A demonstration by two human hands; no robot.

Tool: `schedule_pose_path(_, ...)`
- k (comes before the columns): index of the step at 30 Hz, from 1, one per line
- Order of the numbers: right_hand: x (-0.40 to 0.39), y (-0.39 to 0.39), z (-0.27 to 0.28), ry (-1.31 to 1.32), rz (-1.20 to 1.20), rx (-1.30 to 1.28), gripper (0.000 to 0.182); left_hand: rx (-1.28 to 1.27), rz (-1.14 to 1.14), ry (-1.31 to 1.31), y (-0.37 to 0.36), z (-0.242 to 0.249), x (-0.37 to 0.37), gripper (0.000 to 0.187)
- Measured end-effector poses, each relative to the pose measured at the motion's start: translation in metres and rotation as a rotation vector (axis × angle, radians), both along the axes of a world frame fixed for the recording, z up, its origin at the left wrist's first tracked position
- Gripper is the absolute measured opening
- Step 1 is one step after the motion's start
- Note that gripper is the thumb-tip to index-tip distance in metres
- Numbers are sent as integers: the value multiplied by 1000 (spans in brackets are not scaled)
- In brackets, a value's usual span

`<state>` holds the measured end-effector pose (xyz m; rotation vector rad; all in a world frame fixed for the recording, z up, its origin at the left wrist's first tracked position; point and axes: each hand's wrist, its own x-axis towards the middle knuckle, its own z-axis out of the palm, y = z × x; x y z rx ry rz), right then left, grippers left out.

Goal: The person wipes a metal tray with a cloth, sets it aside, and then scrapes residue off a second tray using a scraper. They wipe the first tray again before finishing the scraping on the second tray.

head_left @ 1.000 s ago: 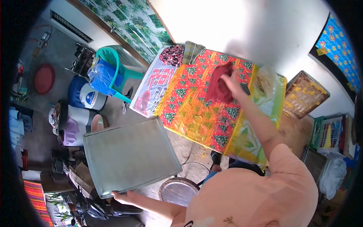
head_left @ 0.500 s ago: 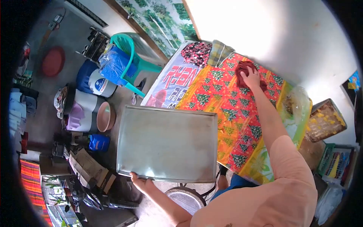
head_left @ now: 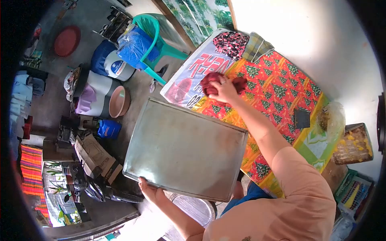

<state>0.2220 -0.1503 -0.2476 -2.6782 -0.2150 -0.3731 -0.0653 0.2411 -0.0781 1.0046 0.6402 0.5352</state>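
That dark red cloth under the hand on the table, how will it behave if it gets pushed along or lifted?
The dark red cloth looks bunched and creased under the right hand, so it is probably floppy and would sag if lifted. Pushed across the patterned tablecloth, it would likely crumple and slide rather than roll.

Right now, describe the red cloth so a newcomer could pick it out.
Find the table with the orange tree-print cover. At its printed-banner end, the right hand presses on a crumpled dark red cloth. Unlike the floral and checked cloths folded at the table's end, it is plain and bunched.
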Motion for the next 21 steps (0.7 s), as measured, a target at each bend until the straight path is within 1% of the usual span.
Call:
schedule_pose_path(1,-8,16,1,-31,89,47,67,2,-6,-23,6,9,-7,26)
schedule_pose_path(3,-34,42,2,13,290,146,65,33,15,-41,22,28,-21,28)
schedule_pose_path(5,-60,62,-8,-41,485,146,61,112,75,-35,37,54,-26,31)
schedule_pose_path(6,-78,62,-2,-50,544,122,59,159,24,-79,45,66,-27,34)
schedule_pose_path(7,-93,61,-6,-32,587,95,58,218,58,-74,44,81,-24,34)
schedule_pose_path(9,-114,57,-18,-70,627,183,58,278,67,-85,45,103,-18,33)
schedule_pose_path(12,-160,35,-5,-40,619,150,56,285,21,-79,66,112,-5,34)
schedule_pose_path(15,-201,23,8,-42,554,206,54,230,-12,-95,63,132,15,36)
schedule_pose_path(16,-218,22,16,-18,546,270,53,175,-49,-115,66,132,22,37)
schedule_pose_path(18,-244,28,15,85,606,257,56,65,-122,-156,69,129,38,38)
schedule_pose_path(19,-256,34,17,156,646,265,57,25,-112,-132,52,129,48,38)
schedule_pose_path(20,-275,39,19,175,635,271,57,20,-142,-136,43,120,57,38)
schedule_pose_path(21,-293,44,37,193,621,278,56,17,-176,-141,36,106,69,37)
